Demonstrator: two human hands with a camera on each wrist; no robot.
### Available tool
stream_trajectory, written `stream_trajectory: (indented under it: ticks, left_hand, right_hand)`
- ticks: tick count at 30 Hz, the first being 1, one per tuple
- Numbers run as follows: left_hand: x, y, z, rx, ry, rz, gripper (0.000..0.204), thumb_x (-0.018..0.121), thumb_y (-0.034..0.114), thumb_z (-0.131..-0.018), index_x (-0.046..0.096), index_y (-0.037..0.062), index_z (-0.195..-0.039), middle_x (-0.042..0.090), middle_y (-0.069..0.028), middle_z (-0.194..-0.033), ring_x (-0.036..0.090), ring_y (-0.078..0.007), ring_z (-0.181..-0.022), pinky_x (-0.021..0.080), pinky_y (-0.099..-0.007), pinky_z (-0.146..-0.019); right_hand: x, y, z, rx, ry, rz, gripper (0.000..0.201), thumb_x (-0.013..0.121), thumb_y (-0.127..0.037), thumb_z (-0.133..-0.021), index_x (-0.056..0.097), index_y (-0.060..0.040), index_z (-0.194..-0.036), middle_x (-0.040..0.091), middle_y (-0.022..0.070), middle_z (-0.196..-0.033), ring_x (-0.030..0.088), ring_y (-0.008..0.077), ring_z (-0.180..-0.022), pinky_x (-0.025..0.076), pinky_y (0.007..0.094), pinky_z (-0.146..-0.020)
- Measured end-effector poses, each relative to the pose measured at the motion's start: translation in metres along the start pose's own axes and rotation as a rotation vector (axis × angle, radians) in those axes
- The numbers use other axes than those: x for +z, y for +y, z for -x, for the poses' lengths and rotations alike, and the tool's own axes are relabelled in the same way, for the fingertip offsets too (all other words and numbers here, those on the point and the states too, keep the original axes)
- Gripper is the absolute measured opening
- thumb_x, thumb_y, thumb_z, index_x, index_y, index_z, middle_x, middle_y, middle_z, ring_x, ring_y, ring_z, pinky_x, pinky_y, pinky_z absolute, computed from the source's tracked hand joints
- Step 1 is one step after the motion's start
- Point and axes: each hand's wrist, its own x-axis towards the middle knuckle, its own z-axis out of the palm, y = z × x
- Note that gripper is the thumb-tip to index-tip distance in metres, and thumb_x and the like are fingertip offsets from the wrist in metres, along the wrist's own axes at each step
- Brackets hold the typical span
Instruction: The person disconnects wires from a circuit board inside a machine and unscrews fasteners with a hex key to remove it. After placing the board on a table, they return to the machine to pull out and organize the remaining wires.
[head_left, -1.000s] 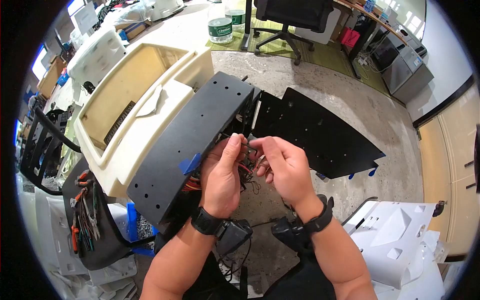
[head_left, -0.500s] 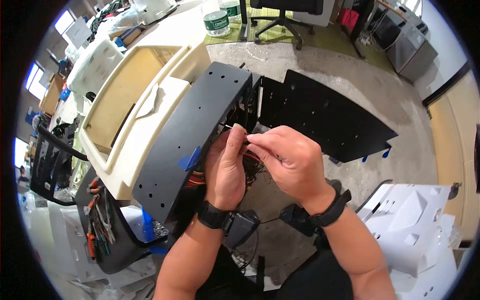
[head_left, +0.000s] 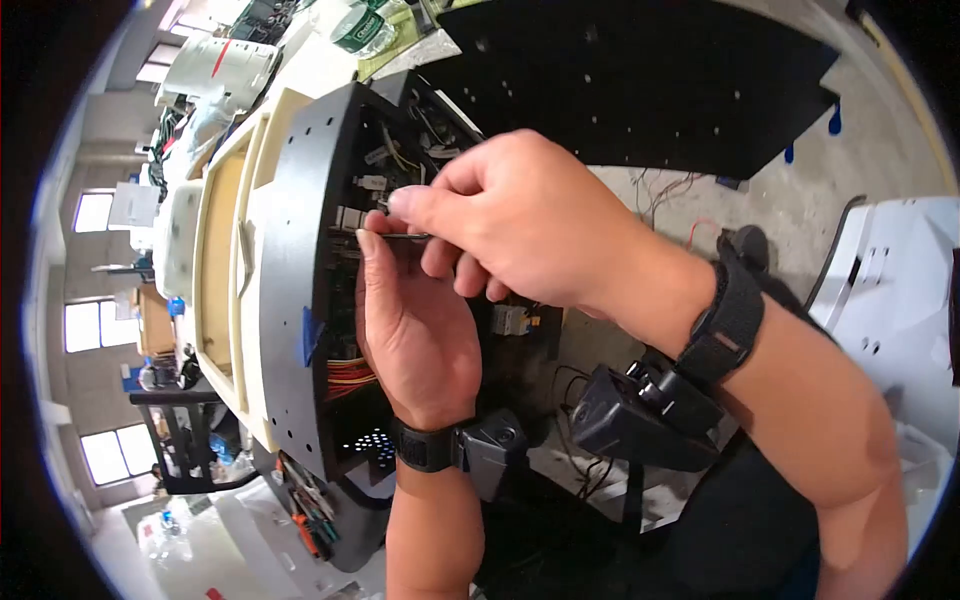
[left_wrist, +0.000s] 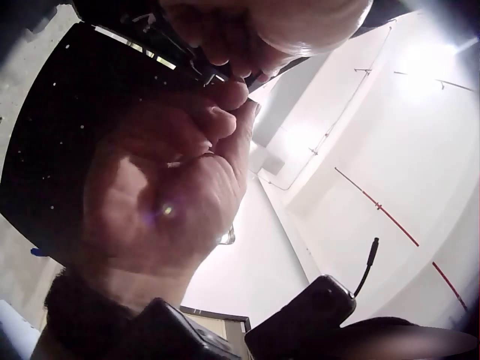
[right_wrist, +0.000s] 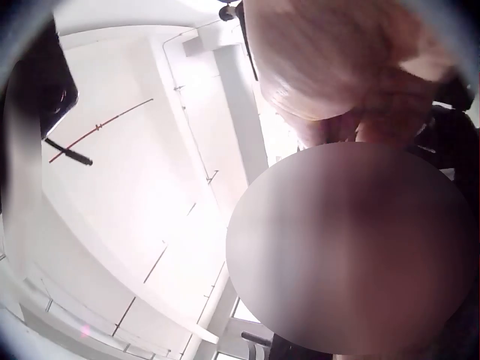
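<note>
In the head view my left hand point(head_left: 425, 335) is raised palm up beside the open black metal housing point(head_left: 300, 240), its thumb and forefinger pinching a thin dark rod point(head_left: 405, 237). My right hand point(head_left: 530, 220) reaches over from the right with bent fingers, and the rod's other end runs in among them. The right thumb and forefinger come together just above the left thumb tip; what lies between them is hidden. Behind the hands, white connectors point(head_left: 372, 183) and wiring show inside the housing. Red and yellow wires point(head_left: 350, 375) hang below. The left wrist view shows the right hand's curled fingers from below.
A large black panel point(head_left: 640, 80) with holes stands out from the housing's far side. Left of the housing is a cream plastic shell point(head_left: 225, 260). Pliers and other hand tools point(head_left: 308, 505) lie at the lower left. A white molded panel point(head_left: 890, 290) is at the right.
The head view has swung closer and turned toward the housing's wired inside. My right hand has come across to the left, over the left one, while the left keeps its pinch.
</note>
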Motion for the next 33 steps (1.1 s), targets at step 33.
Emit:
stream_trajectory:
  ticks: [33]
  left_hand:
    - [-0.012,-0.027,0.011,-0.043,0.134,-0.176,0.023,0.051,0.023,-0.094,0.055,0.0071,-0.110,0.060,-0.0027,-0.091,0.053,-0.0118,-0.087,0.039,-0.0293,-0.082]
  right_hand:
    - [-0.020,0.027,0.001,0.105,0.049,0.021,0.029,0.054,-0.023,-0.089,0.063,0.0030,-0.080,0.062,0.0066,-0.065,0.058,0.0106,-0.049,0.047,0.0228,-0.046]
